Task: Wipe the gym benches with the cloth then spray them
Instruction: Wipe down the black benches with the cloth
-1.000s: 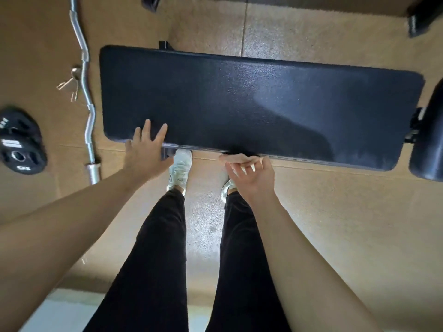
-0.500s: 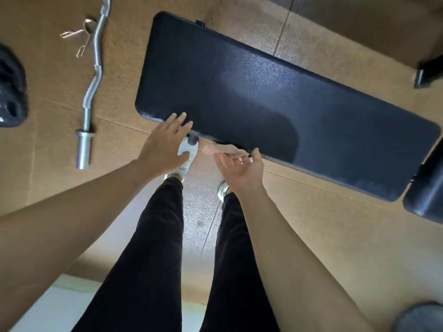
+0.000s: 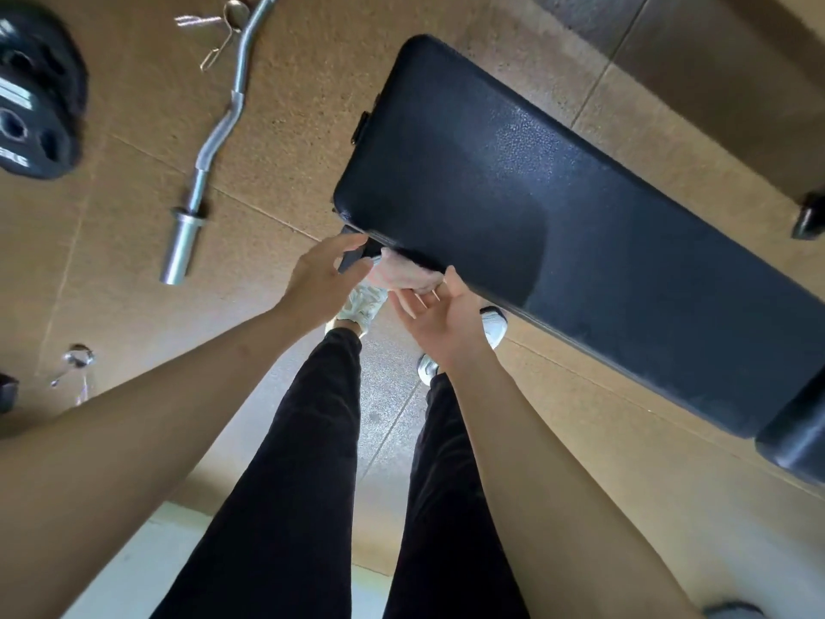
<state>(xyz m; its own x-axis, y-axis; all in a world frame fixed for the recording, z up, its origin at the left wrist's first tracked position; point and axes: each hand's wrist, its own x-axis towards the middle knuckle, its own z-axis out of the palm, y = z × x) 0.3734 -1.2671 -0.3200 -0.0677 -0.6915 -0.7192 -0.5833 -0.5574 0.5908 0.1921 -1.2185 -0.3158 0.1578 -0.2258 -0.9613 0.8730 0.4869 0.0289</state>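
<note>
A: Nearest the camera, what shows?

B: Two legs in black trousers (image 3: 308, 462) and two pale trainers (image 3: 364, 306) on the brown speckled floor (image 3: 580, 440), with two bare forearms reaching forward above them.

A: And the cloth?

B: One small, pale pinkish crumpled cloth (image 3: 402, 275), bunched up just below the near edge of the black padded bench (image 3: 558, 225), between the two hands.

A: How are the hands set?

B: The right hand (image 3: 442, 312) is palm-up, fingers curled, its grip grasping the cloth from beneath. The left hand (image 3: 321, 272) is turned on edge, fingers extended toward the cloth and the bench corner; its grip is released, and whether the fingertips touch the cloth I cannot tell.

A: The surface itself?

B: One long bench pad with a pebbled black cover and rounded corners, lying diagonally. A second black pad (image 3: 799, 435) shows at the right edge, just beside its far end.

A: Farther off?

B: On the floor to the left, one curved silver barbell bar (image 3: 210, 140), one black weight plate (image 3: 31, 122) at the edge, and a metal spring clip (image 3: 218, 35) by the bar's upper part. Another clip (image 3: 76, 359) lies nearer, far left.
</note>
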